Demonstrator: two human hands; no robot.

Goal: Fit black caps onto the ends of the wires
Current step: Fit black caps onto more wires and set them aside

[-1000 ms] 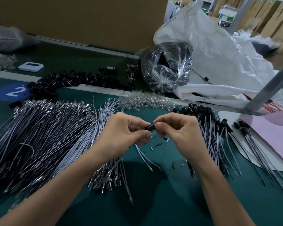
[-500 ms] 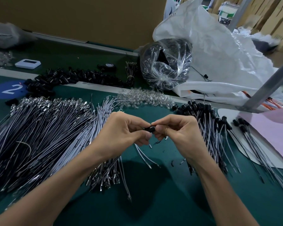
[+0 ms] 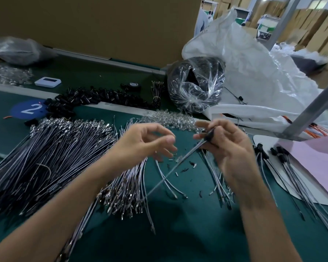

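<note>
My right hand (image 3: 228, 148) pinches a black cap (image 3: 209, 134) fitted on the end of a grey wire (image 3: 175, 167), which hangs down and to the left over the green mat. My left hand (image 3: 146, 142) hovers just to the left of it, fingers loosely curled and holding nothing. A big heap of uncapped grey wires (image 3: 45, 157) with metal terminals lies at the left. Loose black caps (image 3: 95, 98) are piled along the white strip behind. Capped wires (image 3: 278, 157) lie at the right, partly under my right hand.
A clear bag of black parts (image 3: 196, 84) and a large white sack (image 3: 257, 72) stand behind. Clear small parts (image 3: 169, 119) are scattered near the strip. A pink sheet (image 3: 318, 163) lies at right, a slanted metal post (image 3: 316, 108) above it. A white device (image 3: 47, 81) sits far left.
My hands have parted: the left let go and drew left, while the right lifted the capped wire up and to the right.
</note>
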